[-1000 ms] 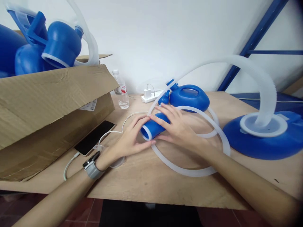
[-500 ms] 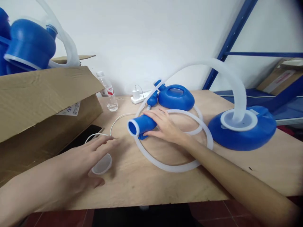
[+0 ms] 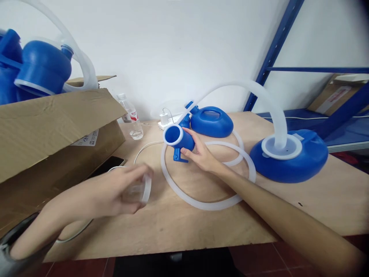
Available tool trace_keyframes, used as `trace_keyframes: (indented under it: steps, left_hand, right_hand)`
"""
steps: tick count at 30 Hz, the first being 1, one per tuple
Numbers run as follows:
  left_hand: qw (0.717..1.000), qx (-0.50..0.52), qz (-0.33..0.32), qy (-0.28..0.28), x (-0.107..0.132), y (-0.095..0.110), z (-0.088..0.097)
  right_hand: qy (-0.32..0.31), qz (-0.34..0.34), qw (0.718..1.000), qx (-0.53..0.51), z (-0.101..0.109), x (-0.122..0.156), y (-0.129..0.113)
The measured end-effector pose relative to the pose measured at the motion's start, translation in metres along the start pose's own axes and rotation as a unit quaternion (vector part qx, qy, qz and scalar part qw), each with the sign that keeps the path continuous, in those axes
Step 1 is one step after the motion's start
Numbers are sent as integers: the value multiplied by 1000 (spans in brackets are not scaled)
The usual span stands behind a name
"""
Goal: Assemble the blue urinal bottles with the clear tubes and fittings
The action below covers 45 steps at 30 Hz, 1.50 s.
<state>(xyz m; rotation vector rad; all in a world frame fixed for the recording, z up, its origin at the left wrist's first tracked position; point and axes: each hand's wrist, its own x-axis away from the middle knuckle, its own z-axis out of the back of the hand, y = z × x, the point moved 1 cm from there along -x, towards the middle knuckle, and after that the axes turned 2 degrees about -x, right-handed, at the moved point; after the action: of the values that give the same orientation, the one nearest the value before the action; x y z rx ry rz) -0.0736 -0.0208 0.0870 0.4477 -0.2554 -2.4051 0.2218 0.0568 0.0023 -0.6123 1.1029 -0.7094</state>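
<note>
My right hand (image 3: 198, 152) is wrapped round a blue urinal head (image 3: 188, 140), a short wide tube with a white rim. Its open mouth faces left and toward me, and a small blue handle juts out below. Lower left, my left hand (image 3: 127, 190) grips a translucent plastic cap (image 3: 147, 189) by its sides, blurred by motion, just over the table. A ribbed white hose (image 3: 207, 205) lies coiled beneath the urinal head. One hose stretch arches to the white-rimmed opening of a blue urinal bottle (image 3: 291, 169) at right. Another blue bottle with a handle (image 3: 211, 123) stands behind.
At left an open cardboard box (image 3: 60, 119) holds more blue urinals (image 3: 46, 67) with hoses. Near it are a water bottle (image 3: 134, 119) and a phone (image 3: 111, 164). A power strip with a charger (image 3: 165, 120) sits by the wall. Blue shelving (image 3: 265, 69) stands at right.
My left hand has closed on the translucent cap and raised it from the table. My right hand has lifted and turned the blue urinal head, so its mouth shows more toward me.
</note>
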Motion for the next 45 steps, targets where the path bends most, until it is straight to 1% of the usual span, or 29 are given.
trace_keyframes:
  steps: [1,2,3,4,5,6,7,9,12,14,17,18,19,20,21,23,25,27,30,34,36,38,40,42,45]
  left_hand:
    - [999,32,-13,0,-11,4,2]
    - [996,74,-25,44,-22,7,4]
    - [986,118,-31,111,-33,8,5]
    - [970,157,-40,179,-44,8,4]
    - [955,188,-39,226,-53,7,2]
    - [941,213,-40,258,-61,6,-1]
    - [931,229,-42,279,-67,3,-5]
    - [922,243,-35,300,-74,-3,-14]
    - [909,266,-7,321,-72,-15,-30]
    - [886,308,32,346,-69,-26,-39]
    - [830,364,104,410,-68,-43,-50]
    - [819,367,118,425,-68,-46,-52]
    - [818,361,120,432,-68,-48,-54]
    - [828,345,106,430,-68,-47,-54]
    - [845,324,78,419,-67,-45,-55]
    - [880,279,-4,383,-65,-36,-56]
    - [907,242,-75,337,-62,-25,-56]
    - [932,202,-102,283,-59,-17,-57]
    - [961,114,-111,225,-57,-12,-54]
    - [969,22,-147,199,-56,-17,-46]
    - [968,-20,-149,203,-56,-21,-44]
    - [964,-57,-136,222,-57,-26,-43]
    - [960,-69,-131,238,-57,-30,-44]
    - [958,-65,-141,241,-58,-31,-44]
    - [959,-48,-152,234,-56,-27,-44]
  right_hand:
    - [-1,-2,1000,-3,0,0,-1]
    - [-2,-3,1000,-6,0,0,-1]
    - [-3,-5,1000,-8,0,0,-2]
    - [-3,-7,1000,-11,0,0,-3]
    - [0,-11,1000,-16,0,0,-3]
    - [6,-15,1000,-20,1,0,-3]
    - [12,-21,999,-23,1,1,-3]
    - [19,-30,999,-23,2,1,-1]
    - [10,-26,1000,-8,1,1,1]
    - [8,-16,1000,-2,0,2,2]
    - [18,-15,1000,-14,-1,3,1]
    - [19,-16,1000,-17,-2,3,1]
    - [15,-17,1000,-18,-2,3,-1]
    - [8,-18,1000,-17,-2,4,-2]
    - [1,-18,1000,-17,-2,4,-4]
    - [-14,-20,999,-22,-1,4,-7]
    - [-30,-24,999,-29,0,5,-10]
    - [-46,-18,998,-27,0,5,-10]
    - [-60,-3,998,-18,0,6,-9]
    - [-67,-2,998,-20,0,5,-6]
    - [-63,1,998,-20,0,4,-6]
    - [-55,1,998,-18,0,4,-7]
    - [-44,-5,999,-14,1,3,-7]
    - [-38,-15,999,-16,1,2,-7]
    - [-39,-24,999,-24,0,2,-7]
